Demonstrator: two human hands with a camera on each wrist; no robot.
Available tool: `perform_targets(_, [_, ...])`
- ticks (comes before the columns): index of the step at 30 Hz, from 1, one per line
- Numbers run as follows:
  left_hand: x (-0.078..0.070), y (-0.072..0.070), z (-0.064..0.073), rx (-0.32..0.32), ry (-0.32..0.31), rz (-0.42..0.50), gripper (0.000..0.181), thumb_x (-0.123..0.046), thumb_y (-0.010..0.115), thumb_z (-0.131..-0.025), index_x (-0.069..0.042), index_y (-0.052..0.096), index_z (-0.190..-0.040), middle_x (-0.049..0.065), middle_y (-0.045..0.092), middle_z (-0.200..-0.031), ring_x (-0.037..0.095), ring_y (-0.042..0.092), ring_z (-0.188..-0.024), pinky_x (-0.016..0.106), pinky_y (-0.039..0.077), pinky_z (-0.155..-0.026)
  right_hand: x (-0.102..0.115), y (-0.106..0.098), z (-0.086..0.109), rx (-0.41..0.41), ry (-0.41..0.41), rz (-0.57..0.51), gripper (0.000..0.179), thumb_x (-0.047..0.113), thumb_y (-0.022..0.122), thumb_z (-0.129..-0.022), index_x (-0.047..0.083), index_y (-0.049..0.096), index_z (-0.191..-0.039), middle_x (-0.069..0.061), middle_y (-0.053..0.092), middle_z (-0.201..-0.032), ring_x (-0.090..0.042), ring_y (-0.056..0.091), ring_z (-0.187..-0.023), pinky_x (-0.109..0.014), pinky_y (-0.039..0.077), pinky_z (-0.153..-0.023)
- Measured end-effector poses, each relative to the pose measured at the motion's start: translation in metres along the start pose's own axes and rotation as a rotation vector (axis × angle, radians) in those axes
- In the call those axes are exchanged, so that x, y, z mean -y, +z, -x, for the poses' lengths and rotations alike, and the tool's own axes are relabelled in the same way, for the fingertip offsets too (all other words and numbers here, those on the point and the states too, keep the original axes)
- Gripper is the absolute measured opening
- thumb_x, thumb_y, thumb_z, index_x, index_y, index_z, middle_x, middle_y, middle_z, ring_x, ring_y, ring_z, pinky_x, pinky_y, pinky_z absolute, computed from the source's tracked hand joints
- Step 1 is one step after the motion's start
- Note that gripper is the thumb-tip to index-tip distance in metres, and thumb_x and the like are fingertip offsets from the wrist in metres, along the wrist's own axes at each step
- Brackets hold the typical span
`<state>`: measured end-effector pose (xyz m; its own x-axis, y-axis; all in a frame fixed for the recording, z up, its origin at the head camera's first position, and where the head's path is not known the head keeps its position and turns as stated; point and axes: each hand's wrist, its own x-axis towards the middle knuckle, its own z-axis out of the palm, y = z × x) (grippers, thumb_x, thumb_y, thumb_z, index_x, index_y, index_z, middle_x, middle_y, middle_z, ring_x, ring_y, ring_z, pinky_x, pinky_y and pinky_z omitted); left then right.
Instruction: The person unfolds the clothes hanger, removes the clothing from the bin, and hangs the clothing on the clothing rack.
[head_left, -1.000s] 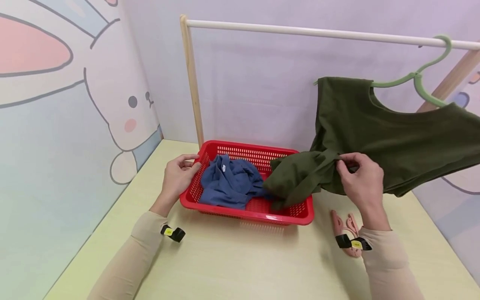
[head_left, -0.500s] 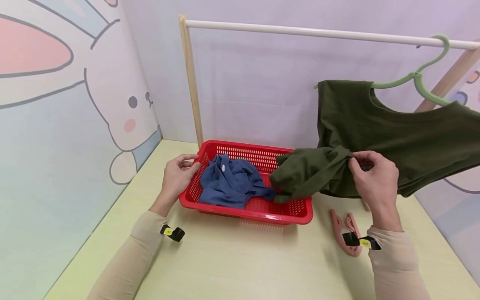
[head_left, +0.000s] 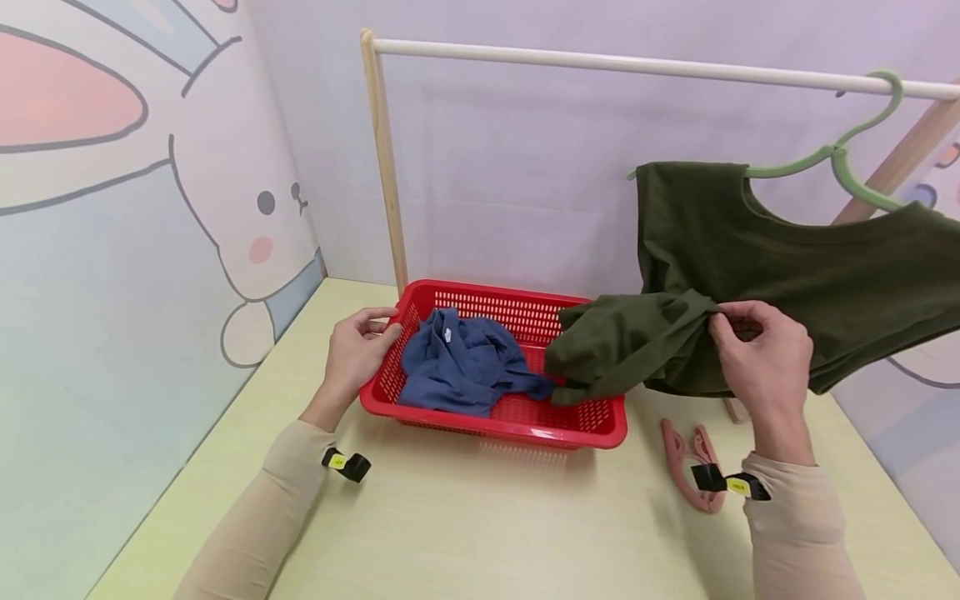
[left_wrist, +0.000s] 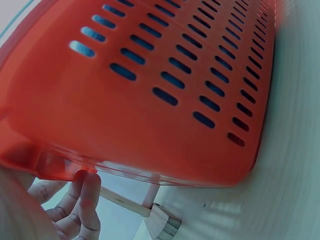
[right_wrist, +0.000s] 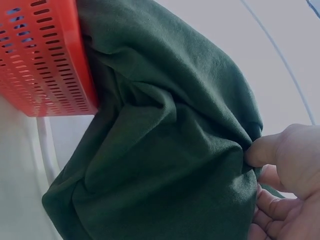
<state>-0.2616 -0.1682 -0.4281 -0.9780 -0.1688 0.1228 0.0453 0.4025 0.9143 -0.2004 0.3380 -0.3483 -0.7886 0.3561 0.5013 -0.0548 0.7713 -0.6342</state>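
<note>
My left hand (head_left: 362,354) grips the left end of the red slotted basket (head_left: 487,427); in the left wrist view its fingertips (left_wrist: 90,192) curl under the rim. With thumb and fingers, my right hand (head_left: 765,358) pinches a fold of dark green cloth (head_left: 626,342). That bunched cloth spans from the hand across to the basket's right side, its end hanging inside. Behind it a dark green sleeveless top (head_left: 795,267) hangs on a green hanger (head_left: 862,187). Whether cloth and top are one garment, I cannot tell. A blue garment (head_left: 468,362) lies crumpled in the basket's left part.
A white rail (head_left: 600,61) on wooden posts (head_left: 384,158) spans the back and carries the hanger. A folded pink hanger (head_left: 693,475) lies on the pale table (head_left: 487,517), below the right hand. A wall with a rabbit drawing (head_left: 247,242) stands at the left.
My right hand has moved to the right, drawing the pinched green cloth a little that way. More of the pink hanger shows. My left hand and the basket have stayed put.
</note>
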Motion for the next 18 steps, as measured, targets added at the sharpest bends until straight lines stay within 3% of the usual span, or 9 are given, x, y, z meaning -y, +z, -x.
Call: perform_targets(18, [-0.0006, -0.0007, 0.0003, 0.003, -0.004, 0.003, 0.042, -0.030, 0.075, -0.108, -0.015, 0.072, -0.147, 0.019, 0.072, -0.129, 0.033, 0.074, -0.107, 0.050, 0.063, -0.104, -0.0014, -0.0088, -0.0023, 0.009, 0.080, -0.015, 0.031, 0.029, 0.070, -0.107, 0.006, 0.082, -0.124, 0.029, 0.056, -0.083, 0.005, 0.053, -0.076, -0.016, 0.040, -0.073])
